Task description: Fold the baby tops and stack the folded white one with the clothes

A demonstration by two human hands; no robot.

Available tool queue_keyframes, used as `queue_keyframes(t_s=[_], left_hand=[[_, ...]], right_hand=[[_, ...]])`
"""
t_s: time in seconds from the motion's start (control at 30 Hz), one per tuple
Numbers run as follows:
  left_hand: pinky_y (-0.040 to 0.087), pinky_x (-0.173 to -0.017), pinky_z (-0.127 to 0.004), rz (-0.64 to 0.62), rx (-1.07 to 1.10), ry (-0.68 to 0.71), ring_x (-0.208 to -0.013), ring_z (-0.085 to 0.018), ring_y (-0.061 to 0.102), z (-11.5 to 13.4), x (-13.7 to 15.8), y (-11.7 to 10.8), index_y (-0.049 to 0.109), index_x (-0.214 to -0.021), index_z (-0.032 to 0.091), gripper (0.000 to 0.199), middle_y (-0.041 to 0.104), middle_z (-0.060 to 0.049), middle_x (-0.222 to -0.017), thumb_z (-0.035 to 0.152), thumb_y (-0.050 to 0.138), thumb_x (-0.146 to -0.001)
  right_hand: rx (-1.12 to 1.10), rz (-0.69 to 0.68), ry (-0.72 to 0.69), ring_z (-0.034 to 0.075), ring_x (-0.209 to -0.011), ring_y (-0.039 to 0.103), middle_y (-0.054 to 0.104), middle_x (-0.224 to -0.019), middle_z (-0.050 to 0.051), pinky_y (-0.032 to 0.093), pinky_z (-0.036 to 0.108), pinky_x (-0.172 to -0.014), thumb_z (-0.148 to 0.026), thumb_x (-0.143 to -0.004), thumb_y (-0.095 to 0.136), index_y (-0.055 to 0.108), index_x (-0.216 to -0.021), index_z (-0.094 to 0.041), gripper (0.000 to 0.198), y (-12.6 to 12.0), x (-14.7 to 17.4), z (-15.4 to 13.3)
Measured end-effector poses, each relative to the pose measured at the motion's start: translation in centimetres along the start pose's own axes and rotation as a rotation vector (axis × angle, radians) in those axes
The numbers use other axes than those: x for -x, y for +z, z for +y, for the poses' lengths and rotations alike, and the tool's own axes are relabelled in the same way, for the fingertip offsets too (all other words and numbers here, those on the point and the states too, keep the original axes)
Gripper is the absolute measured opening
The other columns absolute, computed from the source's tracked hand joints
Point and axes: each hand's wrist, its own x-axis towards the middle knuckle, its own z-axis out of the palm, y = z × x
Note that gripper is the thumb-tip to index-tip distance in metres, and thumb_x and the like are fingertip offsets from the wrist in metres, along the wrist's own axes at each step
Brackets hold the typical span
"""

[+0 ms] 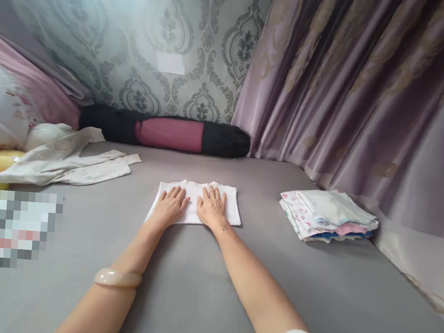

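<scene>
A white folded garment (192, 212) lies flat on the grey sheet in front of me, its long side running left to right. My left hand (171, 205) rests palm down on its left half, fingers stretched out. On the right half lies my right hand (212, 206), also flat with fingers a little spread. Both hands touch the cloth and neither grips it. Small bumps show along the garment's far edge; which garment it is, I cannot tell.
A stack of folded clothes (327, 214) sits to the right near the purple curtain (326, 82). At the left lie a pale rumpled garment (88, 170), a yellow plush item (1, 164) and a blurred-out item (15, 230). A black and maroon roll (169, 133) lines the wall.
</scene>
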Motion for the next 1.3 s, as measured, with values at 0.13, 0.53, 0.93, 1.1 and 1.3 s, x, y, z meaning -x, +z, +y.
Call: queue_keyframes(t_s=[0.13,0.53,0.93,1.1,1.3], left_hand=[[0.030,-0.114,-0.050,-0.006,-0.032,0.012,-0.141,-0.026,0.038,0.0,0.0,0.0,0.050,-0.134,0.021,0.042,0.046,-0.013,-0.149,0.037,0.030,-0.102],[0.026,-0.116,-0.049,0.108,-0.036,-0.035,-0.139,-0.024,0.040,0.2,0.0,-0.8,0.054,-0.125,0.020,0.040,0.052,-0.012,-0.143,0.037,0.026,-0.102],[0.029,-0.111,-0.052,0.037,-0.078,0.009,-0.137,-0.027,0.041,0.0,-0.3,0.0,0.054,-0.120,0.020,0.039,0.052,-0.014,-0.141,0.038,0.024,-0.102],[0.032,-0.108,-0.050,0.106,-0.073,0.032,-0.130,-0.027,0.047,-0.2,-0.2,0.2,0.057,-0.114,0.020,0.038,0.058,-0.014,-0.133,0.038,0.026,-0.102],[0.030,-0.111,-0.048,0.187,-0.016,-0.063,-0.127,-0.025,0.050,-0.2,-0.1,-0.1,0.060,-0.111,0.019,0.040,0.062,-0.014,-0.126,0.036,0.026,-0.101]], right_hand=[[0.001,-0.010,0.001,0.030,-0.145,0.025,0.035,-0.157,0.013,0.013,0.054,-0.116,-0.038,-0.099,0.029,0.042,-0.147,-0.015,0.054,0.1,-0.1,0.0],[0.000,0.046,0.098,0.028,-0.145,0.023,0.033,-0.157,0.015,0.011,0.052,-0.117,-0.040,-0.101,0.024,0.041,-0.147,-0.014,0.056,-0.3,-0.5,0.9],[0.002,0.004,0.141,0.029,-0.145,0.023,0.034,-0.156,0.015,0.012,0.052,-0.116,-0.042,-0.100,0.023,0.040,-0.148,-0.012,0.059,-0.1,-0.7,1.7],[-0.006,-0.004,0.139,0.029,-0.144,0.026,0.036,-0.156,0.014,0.013,0.051,-0.116,-0.041,-0.101,0.021,0.042,-0.146,-0.012,0.058,-0.5,-0.7,1.9],[0.043,0.043,0.223,0.030,-0.146,0.023,0.033,-0.156,0.019,0.011,0.049,-0.116,-0.044,-0.101,0.021,0.043,-0.145,-0.008,0.061,-0.9,-0.9,3.4]])
